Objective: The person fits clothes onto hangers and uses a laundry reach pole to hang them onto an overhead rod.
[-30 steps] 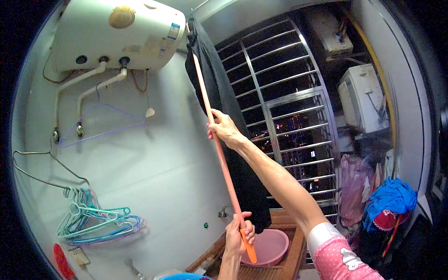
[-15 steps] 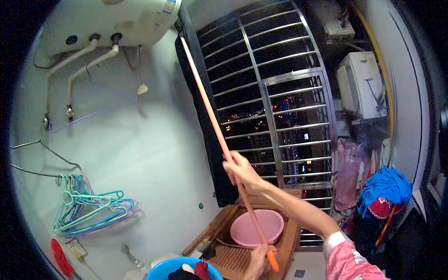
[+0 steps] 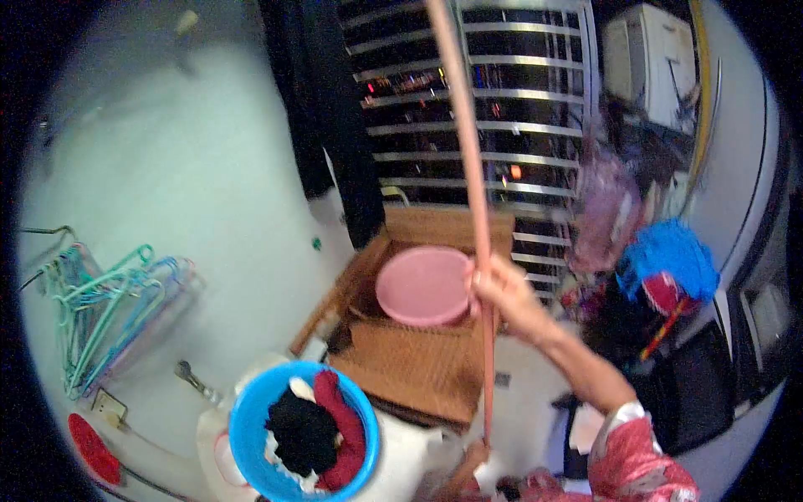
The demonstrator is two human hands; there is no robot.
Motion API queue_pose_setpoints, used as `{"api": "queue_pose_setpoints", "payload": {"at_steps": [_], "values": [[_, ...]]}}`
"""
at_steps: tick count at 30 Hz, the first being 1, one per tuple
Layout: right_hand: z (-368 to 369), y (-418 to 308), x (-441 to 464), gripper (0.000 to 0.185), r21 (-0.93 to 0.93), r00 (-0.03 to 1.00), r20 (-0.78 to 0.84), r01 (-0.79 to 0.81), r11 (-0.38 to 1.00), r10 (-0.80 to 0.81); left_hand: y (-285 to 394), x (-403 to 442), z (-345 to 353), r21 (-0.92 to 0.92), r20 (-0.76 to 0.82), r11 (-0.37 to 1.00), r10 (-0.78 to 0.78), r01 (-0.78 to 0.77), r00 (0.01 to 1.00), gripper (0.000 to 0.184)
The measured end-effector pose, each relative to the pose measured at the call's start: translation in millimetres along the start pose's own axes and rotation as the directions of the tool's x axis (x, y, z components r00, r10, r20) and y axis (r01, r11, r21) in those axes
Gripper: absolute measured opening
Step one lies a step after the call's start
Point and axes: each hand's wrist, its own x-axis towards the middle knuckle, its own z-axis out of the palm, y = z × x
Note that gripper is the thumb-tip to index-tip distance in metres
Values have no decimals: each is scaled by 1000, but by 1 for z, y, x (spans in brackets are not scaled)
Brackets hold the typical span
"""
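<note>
A long pink pole [image 3: 468, 151] stands nearly upright in front of me, its top beyond the view's upper edge. My right hand [image 3: 507, 298] is closed round the middle of it. Lower down, my left hand [image 3: 468, 465], blurred and partly cut off, wraps round the pole near its bottom end. Behind the pole, a pink basin [image 3: 422, 286] rests in a brown sink with a ridged washboard [image 3: 410, 368]. To the left of my left hand, a blue tub [image 3: 242, 435] holds black cloth [image 3: 303, 431] and dark red cloth [image 3: 347, 443].
Several plastic hangers [image 3: 104, 293] hang on the left wall above a red brush-like object [image 3: 94, 449]. Metal window bars [image 3: 535, 159] stand ahead, with a dark hanging cloth [image 3: 326, 125] beside them. A blue mop head [image 3: 669, 261] is at the right.
The view has tipped downward, showing more of the blue tub. The pole has swung from leaning left to nearly upright, with both hands still on it.
</note>
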Motion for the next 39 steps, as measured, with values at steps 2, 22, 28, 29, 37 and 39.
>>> {"api": "queue_pose_setpoints", "payload": {"at_steps": [2,22,28,29,37,39], "values": [[-19,-11,7,21,-163,999,37,40,986,-35,4,-1,-3,-11,-118,999,34,-36,992,51],[-249,213,19,32,-705,888,-380,-459,541,259,-6,0,28,-352,-149,936,-38,-17,988,26],[-315,304,46,25,-670,894,-395,-438,599,213,14,33,9,-473,-86,857,-274,203,958,23],[-322,313,48,25,-663,898,-379,-432,611,224,20,39,11,-507,-95,838,-288,203,953,23],[-357,388,94,19,-652,866,-456,-481,587,203,99,92,-22,-588,-171,770,-418,248,892,24],[-372,398,119,21,-688,870,-460,-474,549,176,94,108,-23,-642,-152,724,-445,254,883,24]]}}
